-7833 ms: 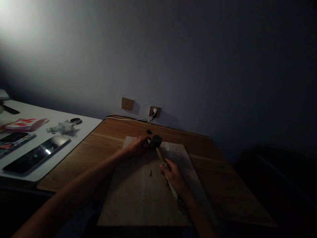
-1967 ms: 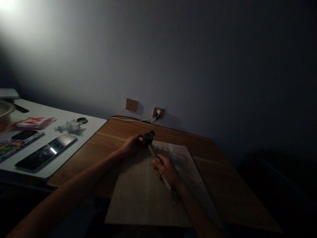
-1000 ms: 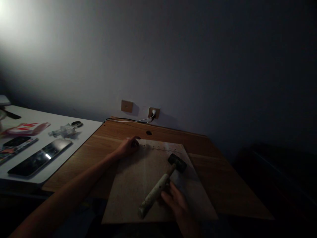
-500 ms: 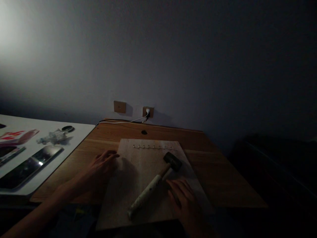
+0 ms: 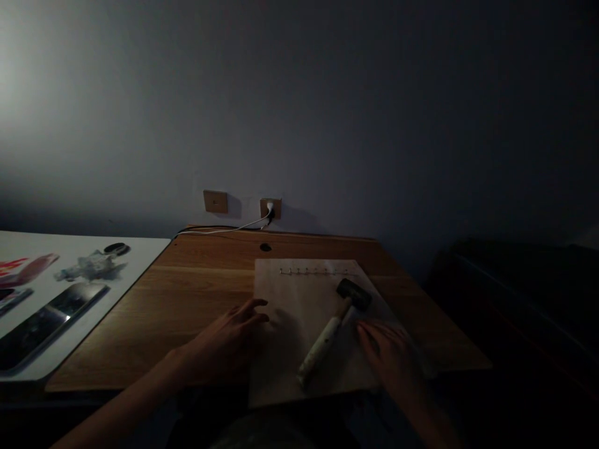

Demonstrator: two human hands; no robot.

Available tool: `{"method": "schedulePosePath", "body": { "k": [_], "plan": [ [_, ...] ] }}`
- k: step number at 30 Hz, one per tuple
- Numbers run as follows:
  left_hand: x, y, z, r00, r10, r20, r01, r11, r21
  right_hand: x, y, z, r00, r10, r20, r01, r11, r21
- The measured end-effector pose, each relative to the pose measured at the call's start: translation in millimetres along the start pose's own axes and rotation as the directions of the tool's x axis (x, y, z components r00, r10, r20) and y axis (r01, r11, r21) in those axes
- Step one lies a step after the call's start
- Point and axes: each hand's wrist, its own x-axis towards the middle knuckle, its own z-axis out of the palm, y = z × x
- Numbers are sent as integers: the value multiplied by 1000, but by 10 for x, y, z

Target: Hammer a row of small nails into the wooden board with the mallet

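Once the mallet [image 5: 329, 332] was laid toward one o'clock, left hand [image 5: 231, 337] and right hand [image 5: 390, 350] were left loosely spread, hammering seemingly paused.

Left forearm [image 5: 150, 390] enters at about 8 o'clock and slants up toward 2 o'clock; wrist only slightly bent. Left hand [image 5: 231, 333] at 7 o'clock of view centre, back upward, two digits reaching toward 3 o'clock, tips parted. Right forearm [image 5: 423, 408], dim, rises from 5 o'clock toward 11. Right hand [image 5: 388, 349] at 5 o'clock, fingers together, toward 10 o'clock, thumb set apart below them; hands well apart
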Motion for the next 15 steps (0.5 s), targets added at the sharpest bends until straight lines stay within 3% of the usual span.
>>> {"method": "schedulePosePath", "body": {
  "k": [6,9,15],
  "plan": [
    [719,238,288,982,186,14,-186,983,-16,-82,830,-161,973,225,53,-218,969,-113],
    [1060,331,418,957,284,62,-283,959,-16,-127,1160,-236,959,277,65,-265,952,-153],
    [1369,483,554,964,229,134,-233,972,17,-288,1589,-433,925,376,55,-361,916,-175]
  ]
}}
